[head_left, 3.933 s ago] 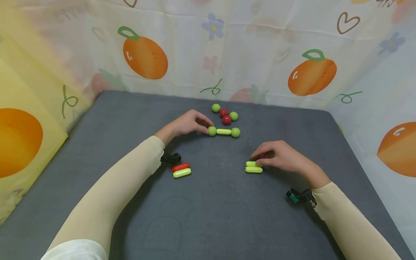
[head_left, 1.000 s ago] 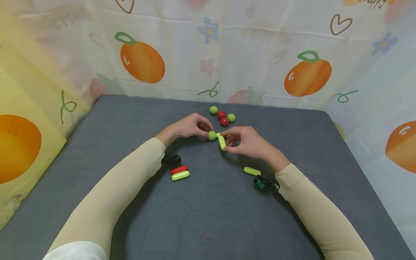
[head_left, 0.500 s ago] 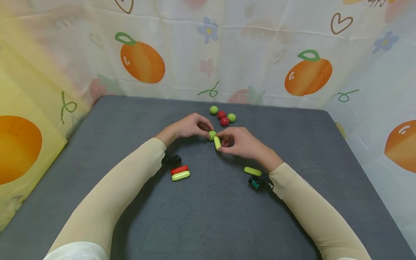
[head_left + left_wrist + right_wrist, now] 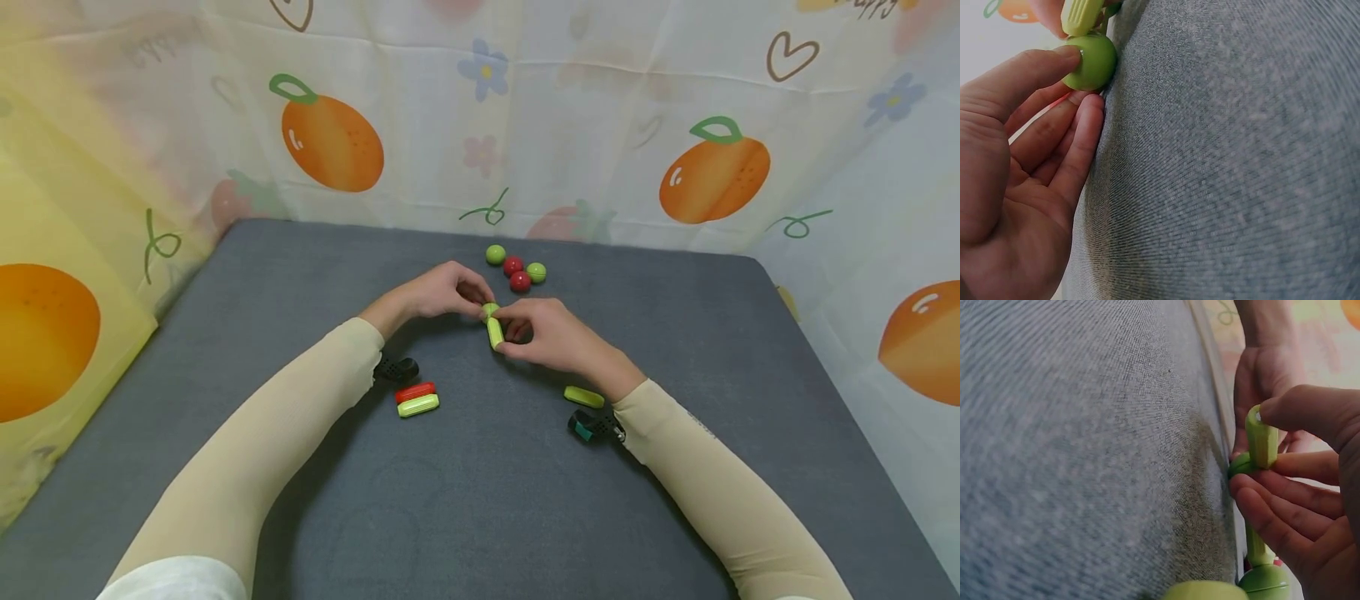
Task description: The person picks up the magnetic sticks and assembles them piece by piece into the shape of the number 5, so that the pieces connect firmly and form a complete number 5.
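My left hand (image 4: 442,290) pinches a green ball (image 4: 1094,65) between thumb and fingers at the middle of the table. With thumb and fingertips, my right hand (image 4: 551,335) grips a ribbed yellow-green rod (image 4: 495,333). One end of this rod meets the ball; whether it is joined there cannot be told. In the right wrist view, another yellow-green rod (image 4: 1257,547) runs from behind the right fingers to a second green ball (image 4: 1266,584). My right hand hides that part in the head view.
Beyond the hands lie two green balls (image 4: 495,255) and two red balls (image 4: 520,282). A red rod (image 4: 415,392) and a yellow-green one (image 4: 417,406) sit side by side near the left wrist. One loose yellow-green rod (image 4: 583,397) lies by the right wrist. A patterned curtain (image 4: 585,108) borders the grey table.
The right hand has taken one yellow-green rod from the pair on the right and carried it left to the ball, shifting slightly further left lately. The left hand stays at the ball.
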`<state>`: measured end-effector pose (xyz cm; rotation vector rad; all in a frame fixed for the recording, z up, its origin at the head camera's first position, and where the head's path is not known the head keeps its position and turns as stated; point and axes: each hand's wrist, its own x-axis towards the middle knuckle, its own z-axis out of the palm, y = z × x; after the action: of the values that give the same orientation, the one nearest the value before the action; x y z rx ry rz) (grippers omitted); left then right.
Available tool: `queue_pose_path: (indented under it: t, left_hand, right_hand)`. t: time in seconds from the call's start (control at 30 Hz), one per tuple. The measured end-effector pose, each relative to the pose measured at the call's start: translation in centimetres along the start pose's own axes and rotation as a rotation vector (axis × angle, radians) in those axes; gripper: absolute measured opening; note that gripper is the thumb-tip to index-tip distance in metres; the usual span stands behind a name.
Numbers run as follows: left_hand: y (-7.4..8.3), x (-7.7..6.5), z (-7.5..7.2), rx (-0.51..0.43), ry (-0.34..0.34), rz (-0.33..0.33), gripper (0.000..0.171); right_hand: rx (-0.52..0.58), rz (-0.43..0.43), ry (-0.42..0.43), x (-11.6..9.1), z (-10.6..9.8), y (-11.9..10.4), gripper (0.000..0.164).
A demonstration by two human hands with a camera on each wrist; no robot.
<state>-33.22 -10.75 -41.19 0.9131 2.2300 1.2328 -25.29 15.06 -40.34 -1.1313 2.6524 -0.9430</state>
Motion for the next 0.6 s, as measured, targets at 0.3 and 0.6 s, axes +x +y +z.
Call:
queue_pose_path:
  t: [0.3,0.6]
  left_hand:
    - [0.22,-0.14,-0.01,-0.011,0.007,0.003,0.023]
    - [0.06,0.11,-0.03,-0.012,0.000,-0.005,0.021]
  right_hand:
    - [-0.003,0.001,0.020,-0.05,0.11,-0.01,0.034]
    - [0.029,0.018,0.016,-0.19,0.34,-0.17,0.034]
